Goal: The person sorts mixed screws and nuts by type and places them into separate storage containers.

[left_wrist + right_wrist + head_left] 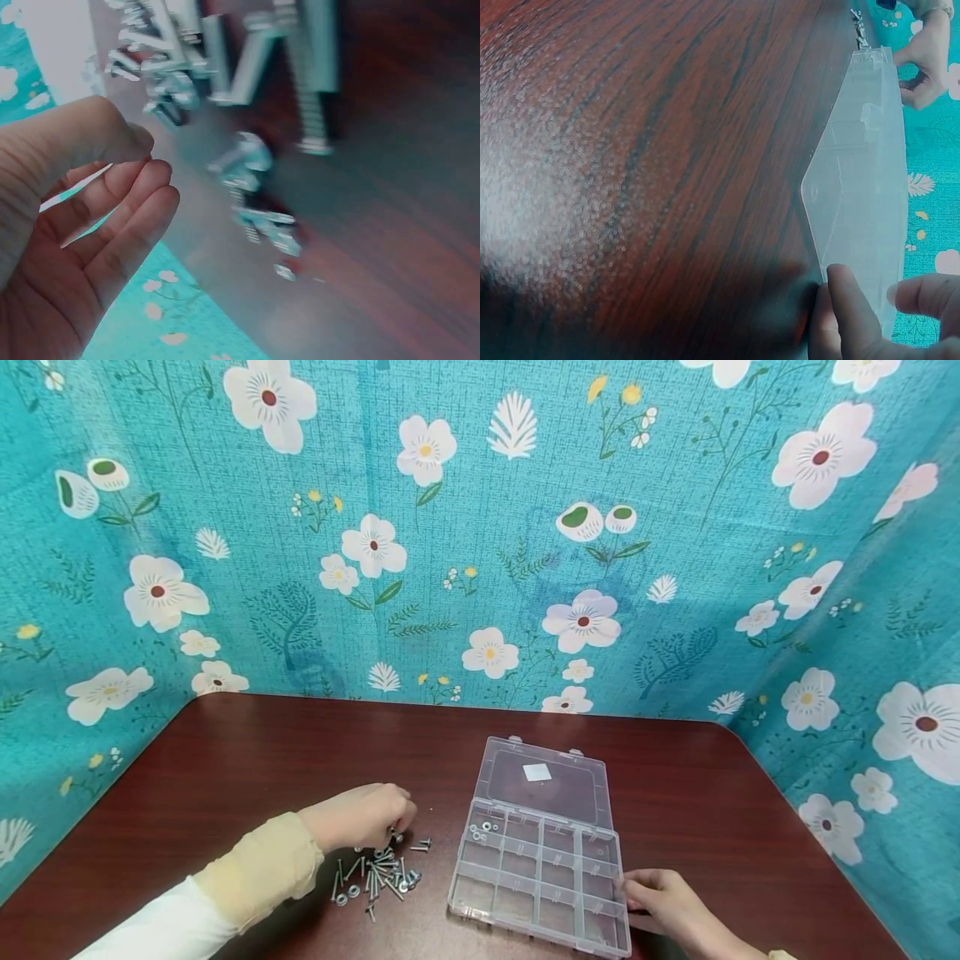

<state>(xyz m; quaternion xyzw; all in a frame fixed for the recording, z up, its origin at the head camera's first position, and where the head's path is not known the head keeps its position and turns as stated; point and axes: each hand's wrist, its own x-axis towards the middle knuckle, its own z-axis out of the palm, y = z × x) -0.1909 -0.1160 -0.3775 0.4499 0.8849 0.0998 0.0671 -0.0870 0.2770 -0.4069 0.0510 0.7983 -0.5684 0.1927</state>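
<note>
In the head view my left hand (367,817) is over a loose pile of screws, bolts, nuts and washers (382,868). The left wrist view shows that hand's thumb (139,141) and fingertips drawn together; whether something small is between them is hidden. Blurred bolts (247,157) lie beyond the fingertips. To the right of the pile stands a clear plastic compartment box (517,882), its lid (543,789) folded back. My right hand (663,902) grips the box's right edge, thumb and fingers on either side of the wall in the right wrist view.
Several washers (480,831) lie in the box's back left compartment. A white label (536,772) is on the lid. The dark wooden table (300,743) reaches back to a blue flowered curtain (465,527), which also hangs along both sides.
</note>
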